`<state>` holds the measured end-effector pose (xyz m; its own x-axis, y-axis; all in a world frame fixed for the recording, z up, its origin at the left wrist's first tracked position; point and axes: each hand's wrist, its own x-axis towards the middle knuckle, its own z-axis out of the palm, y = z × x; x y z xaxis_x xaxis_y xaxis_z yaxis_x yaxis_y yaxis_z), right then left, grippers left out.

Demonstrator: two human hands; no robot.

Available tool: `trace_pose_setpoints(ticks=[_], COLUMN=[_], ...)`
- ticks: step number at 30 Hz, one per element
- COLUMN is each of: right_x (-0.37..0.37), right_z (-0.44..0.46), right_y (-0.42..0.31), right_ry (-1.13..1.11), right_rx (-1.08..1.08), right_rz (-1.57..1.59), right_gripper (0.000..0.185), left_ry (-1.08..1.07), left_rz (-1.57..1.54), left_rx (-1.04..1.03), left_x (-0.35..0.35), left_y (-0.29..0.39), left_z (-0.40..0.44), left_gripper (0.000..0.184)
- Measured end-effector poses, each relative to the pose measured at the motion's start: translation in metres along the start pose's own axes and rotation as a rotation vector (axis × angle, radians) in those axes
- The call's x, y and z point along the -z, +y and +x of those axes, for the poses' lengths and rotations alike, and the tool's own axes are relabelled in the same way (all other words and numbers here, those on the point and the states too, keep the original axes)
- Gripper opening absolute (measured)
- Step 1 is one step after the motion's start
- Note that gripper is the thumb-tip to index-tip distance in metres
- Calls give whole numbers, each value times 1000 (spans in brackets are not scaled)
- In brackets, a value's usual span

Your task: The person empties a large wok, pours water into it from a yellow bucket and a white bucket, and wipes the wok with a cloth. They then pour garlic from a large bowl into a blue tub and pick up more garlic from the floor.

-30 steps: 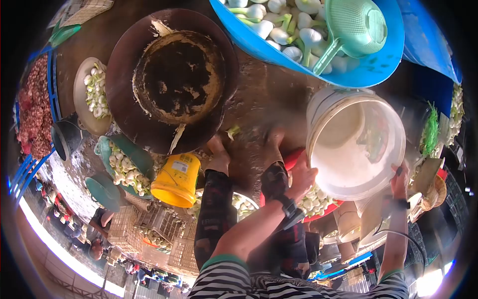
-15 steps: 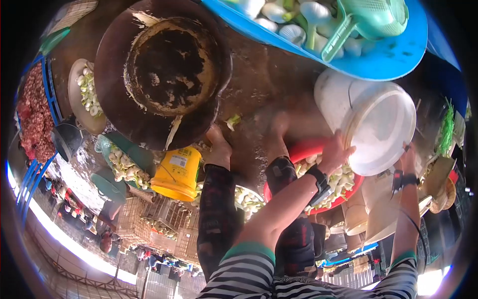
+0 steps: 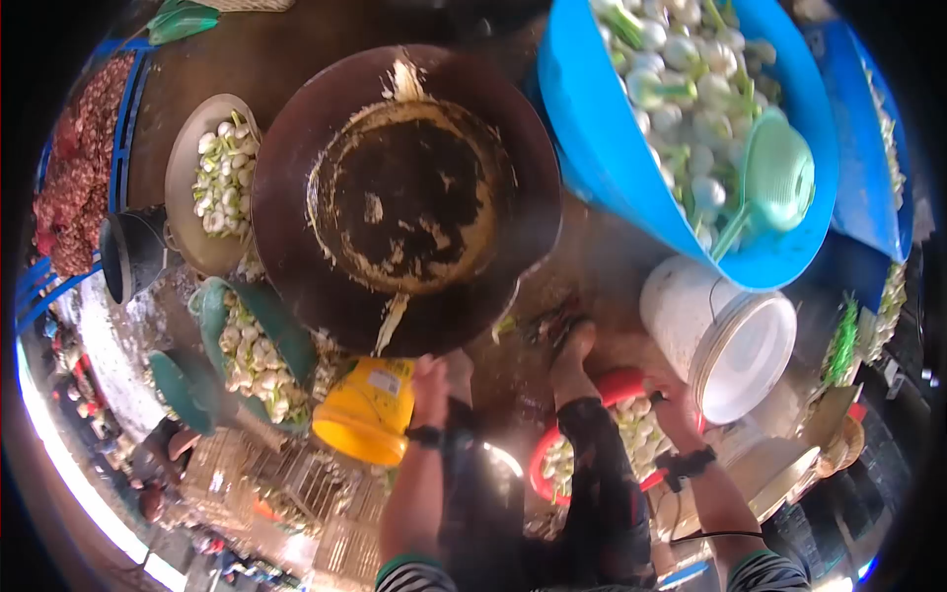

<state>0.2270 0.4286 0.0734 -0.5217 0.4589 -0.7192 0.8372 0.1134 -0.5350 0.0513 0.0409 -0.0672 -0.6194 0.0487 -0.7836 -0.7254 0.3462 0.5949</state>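
My left hand (image 3: 429,390) is beside the yellow bucket (image 3: 363,412), near the lower rim of a wide dark brown bowl-like vessel (image 3: 281,197); its fingers are blurred. Between the red basin (image 3: 545,472) and the white bucket (image 3: 679,308) is my right hand (image 3: 675,412), also blurred, so whether it grips the basin's rim is unclear. Pale bulbs (image 3: 641,434) with green stems lie in the basin. The white bucket is tilted, its mouth facing me. Above it stands a blue tub (image 3: 602,187) of white bulbs, with a green plastic scoop (image 3: 774,178) on top.
At left are a tan basin (image 3: 182,187) and a green basin (image 3: 286,321) with bulbs, a black bucket (image 3: 133,255) and a heap of reddish produce (image 3: 84,178). Wicker crates (image 3: 222,469) stand lower left. My bare foot (image 3: 575,345) rests on wet brown ground.
Both hands have come off the white bucket. My left hand has moved left to the yellow bucket, my right hand left to the red basin's edge. The camera view has shifted.
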Motion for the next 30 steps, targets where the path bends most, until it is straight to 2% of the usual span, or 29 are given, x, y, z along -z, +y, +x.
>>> trace_pose_setpoints(ticks=[1, 2, 3, 4, 6, 8, 10, 12, 13, 14, 15, 17, 18, 19, 20, 21, 22, 24, 25, 26, 28, 29, 30], right_x=[-19, -37, -55, -67, -84, -93, -96, -96, -94, -90, -88, -91, -90, -88, -95, -92, -98, -105, -114, -121, -127, -131, -132], right_z=[15, 35, 51, 63, 88, 115, 139, 167, 187, 222, 257, 275, 313, 333, 342, 376, 400, 438, 447, 455, 459, 465, 477], right_y=[-11, -6, -18, -45, -93, -127, -171, -208, -222, -220, -217, -275, -260, -279, -313, -306, -309, -329, -331, -333, -349, -346, -336], right_ry=[-7, -67, -42, -11, 23, 23, 77, 114, 127, 121, 105, 155, 365, 316, 248, 274, 364, 320, 318, 319, 170, 94, 131], right_rx=[-67, -26, -12, 21, 92, 170, 206, 280, 345, 319, 286, 476, 799, 609, 315, 355, 483, 455, 441, 434, 398, 377, 405], right_rz=[94, 343, 352, 240, 115, 92, -151, -372, -477, -562, -647, -936, -849, -908, -976, -840, -783, -870, -786, -703, -713, -712, -636], right_gripper=[28, 27, 27, 25, 23, 21, 21, 22, 24, 24, 25, 28, 29, 37, 46, 54, 58, 61, 56, 51, 42, 38, 31], left_ry=[54, 217, 379, 404, 482, 409, 214, 193, 258, 320, 290, 253, 267, 282, 334, 384, 441, 522, 600, 625, 622, 595, 586], left_rz=[134, 329, 516, 307, 231, 69, 204, -34, -347, -661, -672, -679, -691, -708, -684, -656, -661, -639, -578, -395, -626, -1031, -1064], left_rx=[-105, -92, -47, -47, -60, 284, 68, 158, 356, 561, 561, 579, 571, 558, 527, 490, 502, 564, 565, 363, 336, 500, 503], left_x=[48, 62, 76, 98, 148, 153, 159, 147, 120, 99, 88, 75, 75, 74, 74, 77, 82, 83, 82, 75, 72, 75, 76], left_y=[-27, -6, 15, 26, -1, 40, -20, -31, 0, 21, 18, 0, 4, 14, 24, 31, 30, 17, 37, 10, -11, -2, -10], left_z=[20, 27, 34, 37, 67, 63, 66, 58, 43, 35, 38, 37, 39, 46, 52, 61, 73, 85, 85, 89, 96, 106, 110], left_gripper=[20, 15, 15, 17, 20, 16, 15, 12, 12, 13, 17, 30, 32, 34, 34, 33, 32, 32, 34, 34, 34, 35, 40])
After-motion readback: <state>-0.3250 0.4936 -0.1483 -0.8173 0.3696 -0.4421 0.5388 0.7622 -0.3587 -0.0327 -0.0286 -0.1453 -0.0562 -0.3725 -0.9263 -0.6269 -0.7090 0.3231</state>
